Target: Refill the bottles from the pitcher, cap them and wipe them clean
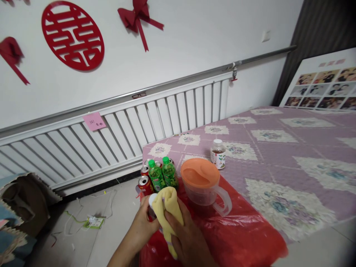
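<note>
My right hand point(185, 240) is closed around a yellow cloth point(167, 207), pressing it over a small white-topped container point(152, 200). My left hand point(144, 224) grips that container from the left side; most of it is hidden by the cloth and fingers. Both hands hover over a red plastic sheet point(239, 237) at the near corner of the bed. Just beyond them stand two green bottles point(161, 174), red cans point(144, 184) and a clear pitcher point(204, 187) with an orange lid.
A small white-capped jar point(218, 153) stands on the purple patterned bedspread point(292, 155). A white radiator point(125, 133) with a pink note point(94, 121) runs along the wall. A photo board point(325, 83) leans at the far right. Cables and a power strip point(94, 221) lie on the floor.
</note>
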Tool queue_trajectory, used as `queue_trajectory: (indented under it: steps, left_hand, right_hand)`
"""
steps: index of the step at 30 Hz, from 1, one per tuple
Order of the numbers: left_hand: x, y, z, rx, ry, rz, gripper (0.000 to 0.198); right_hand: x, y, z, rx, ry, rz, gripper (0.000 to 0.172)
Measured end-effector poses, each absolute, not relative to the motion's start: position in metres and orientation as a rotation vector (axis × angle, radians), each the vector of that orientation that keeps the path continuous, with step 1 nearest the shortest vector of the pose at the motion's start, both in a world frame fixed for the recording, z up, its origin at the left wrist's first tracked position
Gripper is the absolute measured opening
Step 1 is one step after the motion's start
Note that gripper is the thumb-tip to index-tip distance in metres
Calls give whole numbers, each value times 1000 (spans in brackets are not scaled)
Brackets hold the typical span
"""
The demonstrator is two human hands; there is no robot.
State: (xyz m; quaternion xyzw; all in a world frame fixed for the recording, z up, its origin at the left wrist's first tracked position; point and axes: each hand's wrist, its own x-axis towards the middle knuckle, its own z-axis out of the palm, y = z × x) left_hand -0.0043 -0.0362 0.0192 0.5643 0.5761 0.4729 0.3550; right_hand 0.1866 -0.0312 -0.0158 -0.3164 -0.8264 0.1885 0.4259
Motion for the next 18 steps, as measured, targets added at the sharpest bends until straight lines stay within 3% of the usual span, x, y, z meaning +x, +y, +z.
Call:
queue_trajectory:
  steps: [9,14,18]
  left_hand:
    - [-5,-40,27,1356,1396,1223,69]
    - [-3,-41,25,1358,1414,1229,68]
    - [-3,-41,13,1373,1525,1279,66]
  right_hand:
    - [191,-15,-18,-1302,-2186,911,63]
    - [191,-15,-20,-1269,-2151,895,69]
    - [194,-19,-24,-1074,-2050,692,70]
